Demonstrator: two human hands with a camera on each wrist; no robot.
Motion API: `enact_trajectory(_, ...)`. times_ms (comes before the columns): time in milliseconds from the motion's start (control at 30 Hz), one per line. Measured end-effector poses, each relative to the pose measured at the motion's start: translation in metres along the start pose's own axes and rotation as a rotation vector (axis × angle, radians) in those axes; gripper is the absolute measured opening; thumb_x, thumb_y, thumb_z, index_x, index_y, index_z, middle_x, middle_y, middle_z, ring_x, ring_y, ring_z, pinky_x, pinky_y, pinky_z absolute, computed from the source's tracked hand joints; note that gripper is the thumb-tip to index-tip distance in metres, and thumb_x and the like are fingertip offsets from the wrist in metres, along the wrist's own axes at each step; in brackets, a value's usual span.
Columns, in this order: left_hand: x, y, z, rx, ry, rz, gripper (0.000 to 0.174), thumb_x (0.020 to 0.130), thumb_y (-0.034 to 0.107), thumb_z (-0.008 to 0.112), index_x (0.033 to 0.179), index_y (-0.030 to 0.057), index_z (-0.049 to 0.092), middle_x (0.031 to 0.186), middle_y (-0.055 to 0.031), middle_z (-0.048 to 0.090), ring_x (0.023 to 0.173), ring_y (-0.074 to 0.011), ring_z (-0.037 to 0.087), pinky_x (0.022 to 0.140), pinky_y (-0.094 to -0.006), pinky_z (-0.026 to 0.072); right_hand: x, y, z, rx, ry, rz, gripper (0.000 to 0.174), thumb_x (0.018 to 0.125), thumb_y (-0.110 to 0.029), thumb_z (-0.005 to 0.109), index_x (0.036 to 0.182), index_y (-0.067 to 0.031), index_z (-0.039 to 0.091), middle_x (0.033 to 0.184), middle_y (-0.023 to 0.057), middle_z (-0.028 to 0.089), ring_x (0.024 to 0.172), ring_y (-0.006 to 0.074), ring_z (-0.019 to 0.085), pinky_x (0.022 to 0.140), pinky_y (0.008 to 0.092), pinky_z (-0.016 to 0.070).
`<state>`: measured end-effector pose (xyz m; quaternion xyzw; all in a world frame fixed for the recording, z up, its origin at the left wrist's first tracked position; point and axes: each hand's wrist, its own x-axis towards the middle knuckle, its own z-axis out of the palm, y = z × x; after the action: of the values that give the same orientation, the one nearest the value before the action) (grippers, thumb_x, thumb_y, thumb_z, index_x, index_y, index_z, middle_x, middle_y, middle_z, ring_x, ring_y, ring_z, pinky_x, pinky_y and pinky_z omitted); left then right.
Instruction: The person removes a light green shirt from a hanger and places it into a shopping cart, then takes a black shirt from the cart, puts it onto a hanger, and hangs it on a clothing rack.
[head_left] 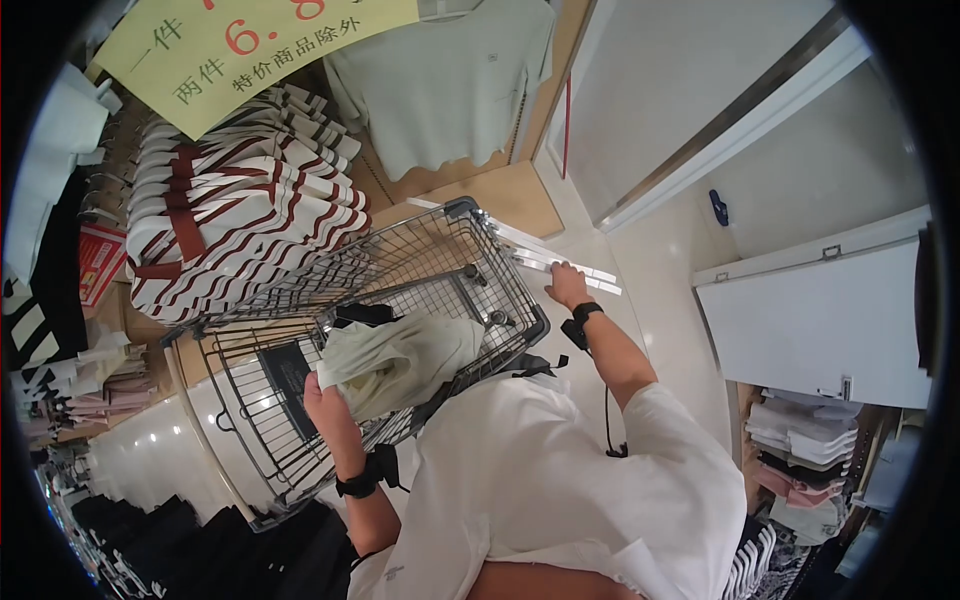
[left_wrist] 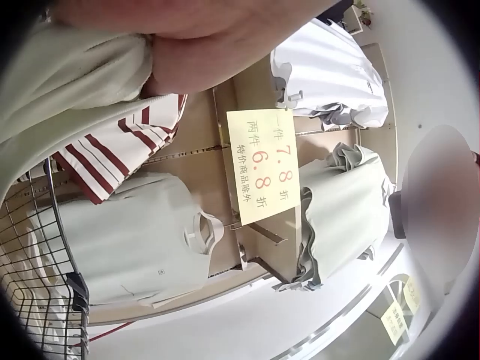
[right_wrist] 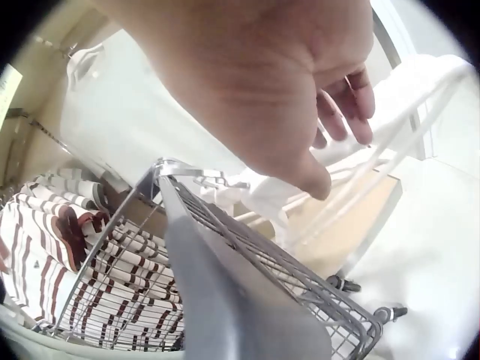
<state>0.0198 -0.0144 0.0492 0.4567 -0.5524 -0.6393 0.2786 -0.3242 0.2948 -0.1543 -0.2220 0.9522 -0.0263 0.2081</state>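
My left hand (head_left: 333, 415) grips the edge of a crumpled pale green garment (head_left: 415, 355), bunched over the shopping cart (head_left: 255, 425). In the left wrist view, the soft cloth (left_wrist: 82, 82) falls away beside that hand. Beyond the cart's far end my right hand (head_left: 569, 287) is at several white hangers (head_left: 600, 282). The right wrist view shows its fingers (right_wrist: 360, 105) loosely bent, with the thumb apart from them and the white hangers (right_wrist: 352, 195) just behind. Something black (head_left: 365, 315) lies beside the garment in the cart.
Striped garments (head_left: 250, 220) hang on a rack left of the cart, under a yellow price sign (head_left: 250, 50). A pale green shirt (head_left: 450, 80) hangs on the wall ahead. A white cabinet (head_left: 820, 310) and folded clothes (head_left: 805, 440) stand to the right.
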Motion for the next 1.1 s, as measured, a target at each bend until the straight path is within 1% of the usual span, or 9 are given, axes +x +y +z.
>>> enact_trajectory(133, -0.006, 0.007, 0.007, -0.05, 0.057, -0.007, 0.016, 0.098, 0.013, 0.053, 0.093, -0.0002, 0.059, 0.084, -0.0012, 0.063, 0.072, -0.0054, 0.052, 0.065, -0.0224, 0.043, -0.004, 0.002, 0.019, 0.048, 0.107, 0.055, 0.045, 0.074, -0.017, 0.074, 0.113, -0.0023, 0.055, 0.115, 0.0172, 0.056, 0.108, 0.0365, 0.057, 0.09, 0.0472, 0.0463)
enact_trajectory(233, -0.009, 0.003, 0.004, 0.036, 0.038, -0.045, 0.016, 0.098, 0.014, 0.053, 0.093, -0.0003, 0.059, 0.083, -0.0001, 0.062, 0.071, -0.005, 0.05, 0.065, -0.0216, 0.0417, -0.006, 0.004, 0.028, -0.023, 0.34, 0.062, 0.034, 0.079, -0.008, 0.062, 0.112, -0.0038, 0.057, 0.116, 0.0155, 0.054, 0.108, 0.0331, 0.052, 0.09, 0.0442, 0.0417)
enact_trajectory(400, -0.011, -0.004, -0.004, 0.079, -0.021, -0.047, 0.012, 0.097, 0.011, 0.052, 0.094, 0.0017, 0.059, 0.086, -0.0008, 0.063, 0.076, -0.0061, 0.055, 0.069, -0.0222, 0.0444, 0.003, 0.032, 0.049, -0.159, 0.221, 0.103, 0.029, 0.083, -0.01, 0.057, 0.111, -0.0063, 0.061, 0.114, 0.0125, 0.058, 0.11, 0.0311, 0.052, 0.093, 0.0446, 0.0397)
enact_trajectory(467, -0.012, -0.007, -0.007, 0.104, -0.005, -0.032, 0.012, 0.096, 0.011, 0.052, 0.093, 0.0016, 0.059, 0.085, -0.0006, 0.063, 0.075, -0.006, 0.054, 0.068, -0.0222, 0.0441, 0.005, 0.042, 0.055, -0.15, 0.094, 0.088, 0.033, 0.078, -0.016, 0.067, 0.11, -0.0088, 0.061, 0.113, 0.0138, 0.061, 0.111, 0.0344, 0.054, 0.092, 0.0485, 0.0415)
enact_trajectory(633, -0.018, -0.001, 0.001, 0.08, 0.004, -0.037, 0.011, 0.096, 0.009, 0.051, 0.093, 0.0008, 0.059, 0.085, -0.001, 0.063, 0.074, -0.0065, 0.054, 0.068, -0.0224, 0.0441, -0.002, 0.05, 0.058, 0.085, 0.088, 0.089, 0.023, 0.082, -0.018, 0.066, 0.104, -0.0104, 0.063, 0.102, 0.0143, 0.065, 0.101, 0.0334, 0.061, 0.085, 0.0517, 0.0438)
enact_trajectory(733, -0.015, -0.001, 0.002, 0.068, 0.006, -0.033, 0.017, 0.098, 0.013, 0.052, 0.095, -0.002, 0.06, 0.083, -0.001, 0.062, 0.072, -0.0058, 0.05, 0.064, -0.0224, 0.0411, -0.01, 0.056, 0.047, 0.079, 0.23, 0.055, 0.02, 0.083, -0.018, 0.065, 0.101, -0.0105, 0.063, 0.096, 0.0134, 0.066, 0.098, 0.0321, 0.062, 0.084, 0.0504, 0.0443)
enact_trajectory(867, -0.012, 0.002, 0.004, 0.094, 0.003, -0.033, 0.017, 0.098, 0.013, 0.052, 0.094, -0.0012, 0.059, 0.085, -0.0024, 0.064, 0.074, -0.0069, 0.053, 0.067, -0.0232, 0.0436, -0.03, 0.069, -0.009, -0.042, 0.24, 0.029, 0.02, 0.08, -0.023, 0.07, 0.096, -0.0118, 0.065, 0.094, 0.0109, 0.067, 0.092, 0.0318, 0.064, 0.082, 0.0475, 0.0446)
enact_trajectory(1033, -0.006, 0.006, 0.007, 0.066, 0.003, -0.012, 0.016, 0.098, 0.013, 0.051, 0.093, 0.0, 0.059, 0.086, -0.0033, 0.064, 0.076, -0.008, 0.056, 0.069, -0.0239, 0.0451, -0.093, 0.09, -0.118, -0.089, 0.265, 0.186, 0.027, 0.075, -0.034, 0.076, 0.088, -0.0123, 0.068, 0.082, 0.0118, 0.069, 0.083, 0.0317, 0.066, 0.08, 0.0451, 0.046)
enact_trajectory(1100, -0.003, 0.01, 0.009, 0.012, 0.062, -0.005, 0.012, 0.092, 0.004, 0.049, 0.095, -0.0032, 0.059, 0.084, -0.0047, 0.064, 0.074, -0.0085, 0.055, 0.068, -0.0239, 0.0454, -0.131, 0.093, -0.167, -0.112, 0.312, 0.205, 0.031, 0.072, -0.036, 0.078, 0.086, -0.0102, 0.068, 0.079, 0.0143, 0.068, 0.079, 0.0335, 0.066, 0.074, 0.0444, 0.0483)
